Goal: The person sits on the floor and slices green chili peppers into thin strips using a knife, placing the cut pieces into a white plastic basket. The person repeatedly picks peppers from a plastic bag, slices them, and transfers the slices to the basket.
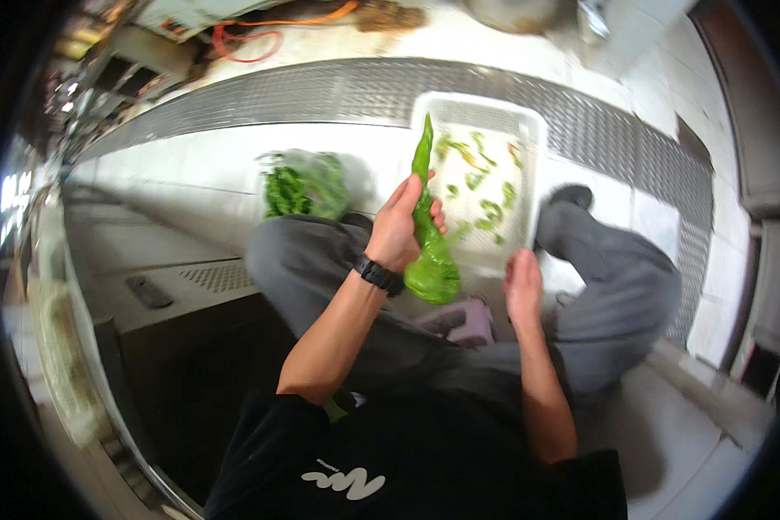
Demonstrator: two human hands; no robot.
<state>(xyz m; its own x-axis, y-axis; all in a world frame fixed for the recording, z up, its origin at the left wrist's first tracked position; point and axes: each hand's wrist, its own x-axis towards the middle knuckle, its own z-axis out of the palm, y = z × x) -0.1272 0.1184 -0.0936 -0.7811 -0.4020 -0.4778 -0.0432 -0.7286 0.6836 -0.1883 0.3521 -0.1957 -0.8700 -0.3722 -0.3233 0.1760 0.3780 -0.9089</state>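
My left hand point(400, 221) grips a long green pepper point(433, 263) by its narrower middle, with its pointed tip away from me and its broad end towards me. To the right, near the close edge of a white plastic basket point(538, 130), my right hand point(524, 279) is raised; its fingers are blurred, and whether it holds anything does not show. Several green scraps point(491, 211) lie scattered inside the basket. A clear plastic bag of green vegetables point(305, 185) rests on the floor to the left, beyond my knee.
A metal grating point(286, 91) crosses the tiled floor behind the basket. My bent legs point(608, 279) flank the work area, with a pinkish-purple plastic object point(474, 323) between them. An orange hose point(247, 39) lies farther off, and a dark recess point(195, 370) is at left.
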